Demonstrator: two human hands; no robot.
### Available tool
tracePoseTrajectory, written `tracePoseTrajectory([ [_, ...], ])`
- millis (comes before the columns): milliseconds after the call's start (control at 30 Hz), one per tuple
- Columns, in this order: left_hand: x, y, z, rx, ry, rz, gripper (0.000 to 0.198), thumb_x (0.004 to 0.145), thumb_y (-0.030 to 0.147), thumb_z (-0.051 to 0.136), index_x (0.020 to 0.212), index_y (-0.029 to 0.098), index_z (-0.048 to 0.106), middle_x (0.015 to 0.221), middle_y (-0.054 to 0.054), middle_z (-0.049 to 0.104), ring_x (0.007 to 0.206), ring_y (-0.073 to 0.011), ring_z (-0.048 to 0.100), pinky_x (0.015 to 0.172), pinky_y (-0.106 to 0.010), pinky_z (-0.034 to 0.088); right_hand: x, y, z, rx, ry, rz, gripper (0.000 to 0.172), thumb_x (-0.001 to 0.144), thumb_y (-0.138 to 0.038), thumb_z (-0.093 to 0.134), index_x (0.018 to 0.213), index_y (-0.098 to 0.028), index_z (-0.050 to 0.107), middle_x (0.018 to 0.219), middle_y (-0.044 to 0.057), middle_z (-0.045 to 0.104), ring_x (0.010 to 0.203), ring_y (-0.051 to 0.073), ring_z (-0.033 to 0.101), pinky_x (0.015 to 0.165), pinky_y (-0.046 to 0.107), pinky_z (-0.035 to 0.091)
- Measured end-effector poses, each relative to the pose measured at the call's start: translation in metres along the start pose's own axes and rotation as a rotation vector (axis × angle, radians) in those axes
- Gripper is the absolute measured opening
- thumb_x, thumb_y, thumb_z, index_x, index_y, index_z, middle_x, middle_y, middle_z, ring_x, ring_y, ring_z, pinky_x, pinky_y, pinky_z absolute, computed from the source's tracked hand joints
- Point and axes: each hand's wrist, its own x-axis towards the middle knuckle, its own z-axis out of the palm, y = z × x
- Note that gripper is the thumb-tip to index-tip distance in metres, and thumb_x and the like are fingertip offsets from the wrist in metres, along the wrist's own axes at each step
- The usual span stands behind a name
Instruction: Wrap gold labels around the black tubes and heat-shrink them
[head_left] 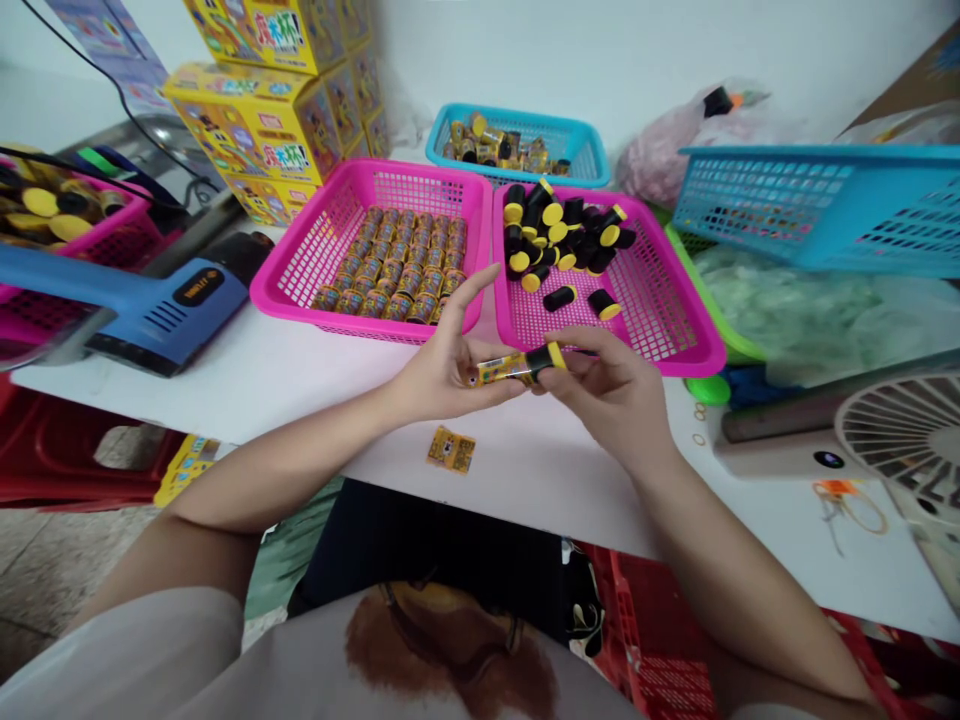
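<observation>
My left hand (442,365) pinches a printed yellow label sleeve (501,369) between thumb and fingers, its forefinger stretched out. My right hand (611,385) grips a small black cylinder with a yellow cap (546,357) and holds its end against the sleeve. Both hands hover over the white table (315,370), just in front of two pink baskets. The left pink basket (330,235) holds rows of labelled cylinders. Several bare black cylinders with yellow caps lie in the right pink basket (660,300). One flat label sleeve (451,449) lies on the table below my hands.
A blue heat gun (150,300) lies at the left. Yellow printed boxes (262,130) are stacked behind it. A blue basket (517,140) of labelled pieces stands at the back, another blue basket (825,205) at the right. A small fan (900,430) sits at the right edge.
</observation>
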Motion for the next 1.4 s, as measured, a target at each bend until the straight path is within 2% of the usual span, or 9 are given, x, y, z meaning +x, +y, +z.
tracePoseTrajectory([
  [167,0.002,0.003,-0.003,-0.022,0.016,0.008,0.118,0.088,0.05,0.081,0.165,0.028,-0.005,0.116,-0.014,0.079,0.093,-0.0245,0.082,0.088,-0.039,0.067,-0.002,0.005,0.002,-0.068,-0.079,-0.144,0.035,0.076,-0.037,0.092,0.109,-0.033,0.08,0.101,0.002,0.073,0.091,0.015,0.071,0.082,0.03,0.064],
  [333,0.001,0.005,-0.009,-0.103,-0.085,-0.089,0.119,0.087,0.047,0.084,0.166,0.027,-0.002,0.102,-0.01,0.082,0.067,-0.0202,0.079,0.066,-0.033,0.065,-0.002,0.004,-0.004,-0.093,-0.161,-0.174,0.023,0.086,-0.035,0.083,0.109,-0.037,0.081,0.108,0.003,0.078,0.092,0.017,0.073,0.078,0.032,0.062],
  [433,-0.001,0.004,-0.007,-0.185,-0.116,-0.126,0.12,0.086,0.055,0.083,0.168,0.027,0.001,0.09,-0.005,0.082,0.06,-0.0192,0.077,0.063,-0.031,0.064,-0.003,0.0,-0.007,-0.164,-0.258,-0.231,0.018,0.098,-0.038,0.069,0.114,-0.037,0.078,0.122,0.004,0.078,0.111,0.022,0.073,0.096,0.043,0.061],
  [533,0.0,0.001,-0.003,-0.261,-0.062,-0.143,0.124,0.083,0.059,0.085,0.169,0.027,0.002,0.09,-0.005,0.083,0.074,-0.023,0.082,0.071,-0.033,0.066,-0.005,-0.002,-0.006,-0.313,-0.31,-0.301,0.037,0.106,-0.044,0.052,0.141,-0.041,0.063,0.143,0.005,0.069,0.129,0.025,0.065,0.111,0.051,0.054],
  [633,0.002,-0.002,0.0,-0.38,0.038,-0.182,0.134,0.074,0.055,0.093,0.168,0.027,0.001,0.095,-0.005,0.083,0.084,-0.024,0.082,0.076,-0.033,0.065,-0.012,0.003,0.003,-0.533,-0.179,-0.43,0.061,0.103,-0.055,0.053,0.16,-0.039,0.039,0.156,0.01,0.053,0.138,0.031,0.055,0.111,0.055,0.05],
  [733,0.003,-0.001,0.002,-0.5,0.091,-0.241,0.141,0.066,0.038,0.101,0.167,0.03,0.004,0.1,-0.004,0.083,0.08,-0.0207,0.081,0.073,-0.029,0.061,-0.018,0.012,0.017,-0.8,0.017,-0.601,0.071,0.092,-0.052,0.072,0.155,-0.029,0.046,0.137,0.014,0.054,0.124,0.03,0.056,0.102,0.051,0.053],
  [867,0.003,0.001,0.008,-0.553,0.105,-0.289,0.135,0.064,0.032,0.102,0.164,0.03,0.012,0.098,0.001,0.079,0.077,-0.0163,0.078,0.074,-0.029,0.06,-0.02,0.018,0.026,-0.88,0.082,-0.716,0.06,0.09,-0.023,0.072,0.147,-0.024,0.052,0.114,0.009,0.056,0.105,0.023,0.06,0.09,0.042,0.058],
  [1167,-0.008,0.004,0.015,-0.408,-0.292,-0.208,0.083,0.091,0.025,0.076,0.151,0.026,0.019,0.085,0.005,0.067,0.076,-0.013,0.072,0.069,-0.024,0.059,-0.024,0.012,0.03,-0.726,-0.031,-0.889,0.057,0.092,-0.022,0.071,0.145,-0.014,0.053,0.122,0.015,0.069,0.122,0.027,0.067,0.101,0.046,0.065],
  [1400,-0.009,0.007,0.007,-0.381,-0.378,-0.108,0.094,0.084,0.025,0.081,0.153,0.032,0.018,0.081,0.007,0.06,0.067,-0.0126,0.068,0.059,-0.022,0.054,-0.027,0.021,0.03,-0.723,-0.09,-1.023,0.043,0.098,-0.021,0.065,0.14,-0.022,0.057,0.122,0.01,0.074,0.126,0.024,0.068,0.105,0.048,0.065],
])
